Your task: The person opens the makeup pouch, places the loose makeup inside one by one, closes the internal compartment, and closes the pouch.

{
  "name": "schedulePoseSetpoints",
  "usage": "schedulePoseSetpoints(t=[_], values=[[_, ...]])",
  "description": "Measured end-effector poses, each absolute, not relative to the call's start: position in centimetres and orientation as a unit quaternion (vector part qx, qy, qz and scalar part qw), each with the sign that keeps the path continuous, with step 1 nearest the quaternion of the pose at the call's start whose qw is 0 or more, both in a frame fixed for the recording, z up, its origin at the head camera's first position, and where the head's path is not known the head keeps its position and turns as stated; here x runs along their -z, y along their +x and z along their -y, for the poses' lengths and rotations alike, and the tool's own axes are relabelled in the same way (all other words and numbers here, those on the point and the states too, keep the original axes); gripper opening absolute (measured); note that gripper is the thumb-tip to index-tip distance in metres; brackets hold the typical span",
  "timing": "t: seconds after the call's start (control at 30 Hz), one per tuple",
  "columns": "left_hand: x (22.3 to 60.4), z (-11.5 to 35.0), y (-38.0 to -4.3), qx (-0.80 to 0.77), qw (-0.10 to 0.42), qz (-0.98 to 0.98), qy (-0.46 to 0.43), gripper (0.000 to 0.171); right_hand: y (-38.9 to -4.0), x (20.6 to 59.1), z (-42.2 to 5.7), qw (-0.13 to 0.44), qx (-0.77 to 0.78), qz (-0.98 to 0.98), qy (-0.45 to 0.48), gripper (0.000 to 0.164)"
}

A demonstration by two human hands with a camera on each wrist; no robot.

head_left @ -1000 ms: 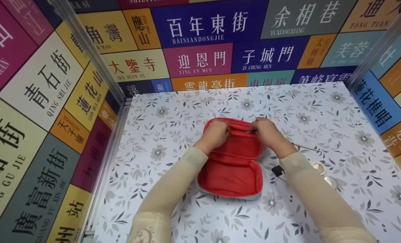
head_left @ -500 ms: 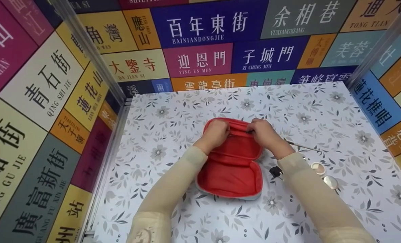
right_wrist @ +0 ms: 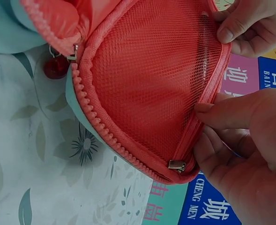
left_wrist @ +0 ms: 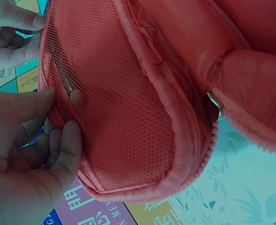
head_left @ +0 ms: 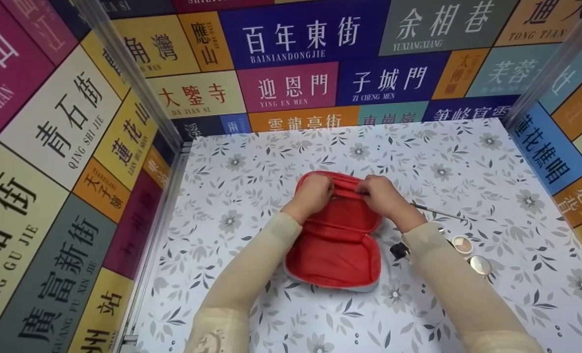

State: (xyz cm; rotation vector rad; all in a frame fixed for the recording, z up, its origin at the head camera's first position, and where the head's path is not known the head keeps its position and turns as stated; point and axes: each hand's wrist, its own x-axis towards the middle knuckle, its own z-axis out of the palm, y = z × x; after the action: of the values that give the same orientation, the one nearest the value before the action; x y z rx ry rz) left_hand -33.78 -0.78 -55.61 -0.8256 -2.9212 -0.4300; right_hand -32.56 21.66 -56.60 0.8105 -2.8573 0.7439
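Note:
A red makeup bag (head_left: 335,260) lies unfolded on the table, with a mesh pocket (left_wrist: 123,108) lining its far half. A slim makeup brush (left_wrist: 72,89) shows through the mesh close to the pocket's edge. My left hand (head_left: 313,193) pinches that edge at the left between thumb and fingers. Farther right, my right hand (head_left: 381,196) grips the same edge with thumb and fingertips. Near the right hand, a metal zipper pull (right_wrist: 177,165) sits at the pocket's corner. Part of the brush is hidden at the pocket's edge.
Right of the bag lie a thin dark-and-silver stick (head_left: 440,212), a black-capped item (head_left: 399,250), a round compact (head_left: 462,244) and a round shiny piece (head_left: 480,265). The right forearm passes close to these. Sign-printed walls (head_left: 291,86) enclose the patterned table.
My right hand has shifted slightly left and nearer along the pocket edge, its forearm uncovering more of the compact and the shiny piece. The left hand stays in place.

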Motion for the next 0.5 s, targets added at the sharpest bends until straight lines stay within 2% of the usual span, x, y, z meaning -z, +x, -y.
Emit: schedulePoseSetpoints(t=[0.27, 0.5], values=[[55.69, 0.76, -33.89, 0.145, 0.030, 0.953, -0.265, 0.020, -32.45, 56.51, -21.61, 0.037, -0.250, 0.934, 0.254, 0.020], [55.63, 0.64, -33.88, 0.144, 0.040, 0.953, -0.263, 0.020, -32.55, 56.27, -21.54, 0.010, -0.239, 0.940, 0.242, 0.015]])
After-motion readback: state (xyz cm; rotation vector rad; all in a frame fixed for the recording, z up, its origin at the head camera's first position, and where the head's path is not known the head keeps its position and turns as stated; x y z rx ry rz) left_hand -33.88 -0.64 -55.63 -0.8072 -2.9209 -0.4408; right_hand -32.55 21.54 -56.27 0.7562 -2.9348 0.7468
